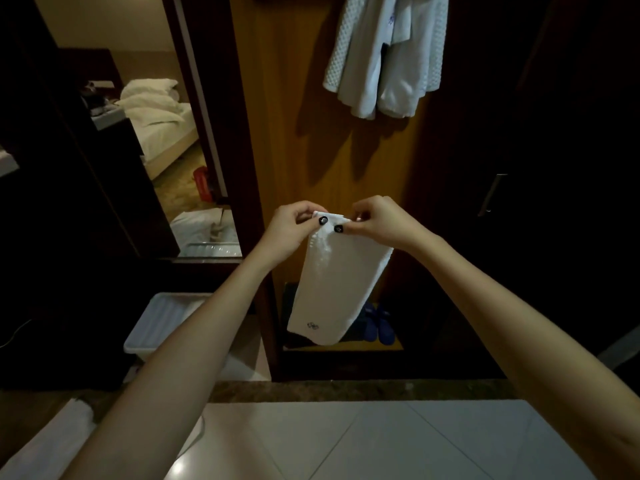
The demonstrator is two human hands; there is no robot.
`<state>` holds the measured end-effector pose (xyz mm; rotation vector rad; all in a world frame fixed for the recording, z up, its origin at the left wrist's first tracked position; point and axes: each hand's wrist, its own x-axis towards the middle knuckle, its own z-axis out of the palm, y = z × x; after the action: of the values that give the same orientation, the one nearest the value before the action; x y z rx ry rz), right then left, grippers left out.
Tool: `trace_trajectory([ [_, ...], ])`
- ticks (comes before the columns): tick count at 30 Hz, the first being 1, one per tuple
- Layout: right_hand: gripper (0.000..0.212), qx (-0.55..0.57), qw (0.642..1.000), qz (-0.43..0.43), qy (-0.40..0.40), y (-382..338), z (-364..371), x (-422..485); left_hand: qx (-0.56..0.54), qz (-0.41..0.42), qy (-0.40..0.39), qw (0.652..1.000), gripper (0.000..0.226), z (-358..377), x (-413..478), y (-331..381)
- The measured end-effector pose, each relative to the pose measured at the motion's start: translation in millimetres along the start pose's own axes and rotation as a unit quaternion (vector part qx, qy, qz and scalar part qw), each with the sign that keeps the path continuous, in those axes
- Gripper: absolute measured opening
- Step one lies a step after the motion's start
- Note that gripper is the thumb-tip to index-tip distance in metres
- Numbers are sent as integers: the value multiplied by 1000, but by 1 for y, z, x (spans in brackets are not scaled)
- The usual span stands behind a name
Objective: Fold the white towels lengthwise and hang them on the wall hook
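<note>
A narrow white towel [332,285] hangs straight down in front of me, folded lengthwise, with a small dark emblem near its lower end. My left hand [294,230] pinches its top left corner and my right hand [377,221] pinches its top right corner; the two hands are close together. Several white towels [384,53] hang high on the wooden wall panel [277,98] above and behind. The hook itself is hidden by them.
A white plastic bin [162,323] stands on the floor at lower left. Blue slippers [379,323] lie in the low niche under the panel. A dark cabinet door with a metal handle [491,194] is at right. A doorway at left shows a bed [162,123].
</note>
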<state>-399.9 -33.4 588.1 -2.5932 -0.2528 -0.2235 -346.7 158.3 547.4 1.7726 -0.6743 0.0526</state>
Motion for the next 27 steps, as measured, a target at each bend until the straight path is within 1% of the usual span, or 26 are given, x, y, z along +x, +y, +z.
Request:
trace_trajectory([
  [3,22,10,1000,18,-10,18,-13,-6,-8,-14,20,1000,11,-8,9,-1],
  [5,26,40,999,30,7,30,-17,-10,-17,-21,35,999,11,-14,14,-2],
  [8,34,89,993,47,66,40,-16,-12,-23,-12,44,999,11,-17,18,0],
  [11,45,106,984,37,140,42,-12,-9,-12,36,39,999,15,-12,22,5],
  [13,46,115,980,29,159,42,-14,-6,-2,53,23,998,16,-11,25,10],
  [14,42,121,980,30,155,43,-16,-5,-2,51,9,999,16,-11,26,12],
  [16,26,156,979,46,123,42,-24,-3,-6,39,-18,999,14,-14,28,14],
  [18,21,204,974,58,74,40,-33,-3,-12,13,-40,999,11,-18,30,17],
  [20,9,260,964,53,24,37,-36,-5,11,-7,-69,998,12,-22,33,20],
  [21,7,283,958,40,11,34,-36,-6,40,-4,-88,995,14,-24,35,22],
  [24,12,340,940,-8,10,28,-36,-10,118,13,-140,983,18,-28,40,26],
  [27,9,412,910,-20,-29,27,-36,-12,145,28,-130,981,15,-30,42,24],
])
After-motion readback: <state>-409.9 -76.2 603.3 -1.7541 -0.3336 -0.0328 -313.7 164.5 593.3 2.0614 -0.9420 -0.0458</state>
